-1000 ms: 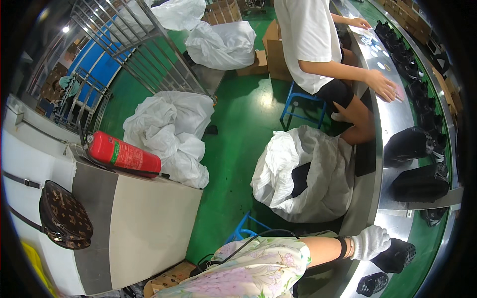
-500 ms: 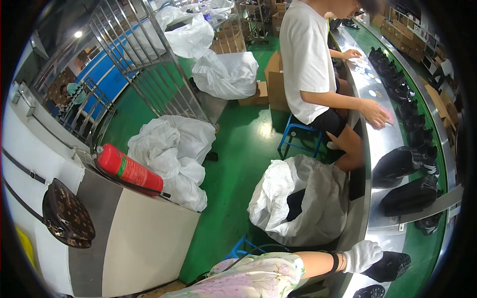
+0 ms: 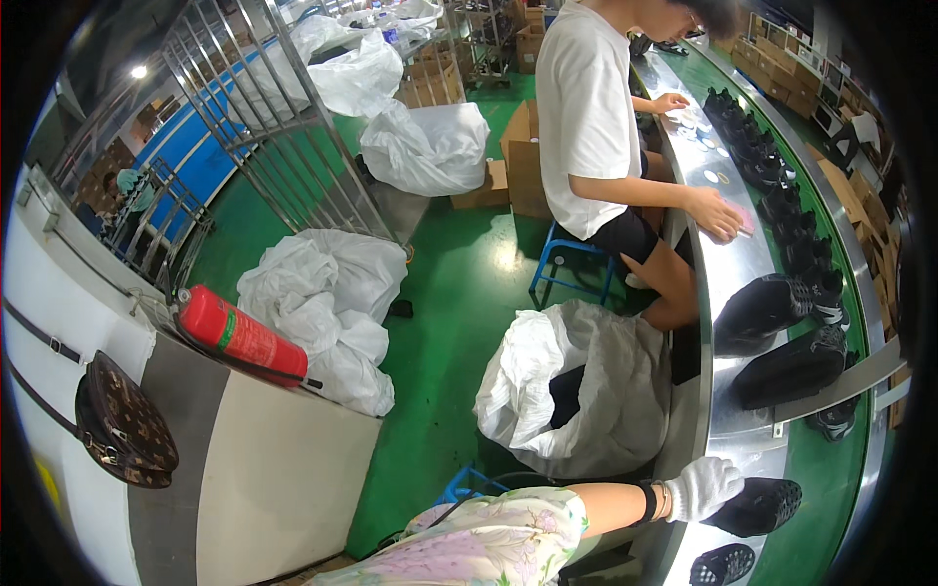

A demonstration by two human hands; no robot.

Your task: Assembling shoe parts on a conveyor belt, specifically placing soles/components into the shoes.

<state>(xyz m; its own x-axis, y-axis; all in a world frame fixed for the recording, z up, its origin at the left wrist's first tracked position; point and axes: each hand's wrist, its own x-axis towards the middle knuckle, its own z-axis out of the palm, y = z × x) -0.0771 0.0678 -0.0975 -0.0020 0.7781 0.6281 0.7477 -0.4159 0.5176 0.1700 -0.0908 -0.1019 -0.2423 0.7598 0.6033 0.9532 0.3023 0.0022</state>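
Note:
My left hand [image 3: 705, 488], in a white knit glove, reaches to the right from a floral sleeve. Its fingers are closed on the near end of a black shoe [image 3: 760, 508] over the metal bench edge. The shoe's other end, dotted with a pattern of small marks, points right toward the green belt. A second black shoe [image 3: 723, 565] lies just below it, cut off by the frame's dark rim. My right hand is out of view.
Black shoes [image 3: 793, 369] stand along the metal bench [image 3: 728, 278] beside a green belt. A slanted metal bar [image 3: 840, 388] crosses there. A person [image 3: 596, 127] sits on a blue stool [image 3: 570, 262]. White sacks [image 3: 625, 410] and a fire extinguisher [image 3: 239, 335] are to the left.
The whole view has shifted slightly, so the surroundings sit further left. My gloved left hand stays on the black shoe.

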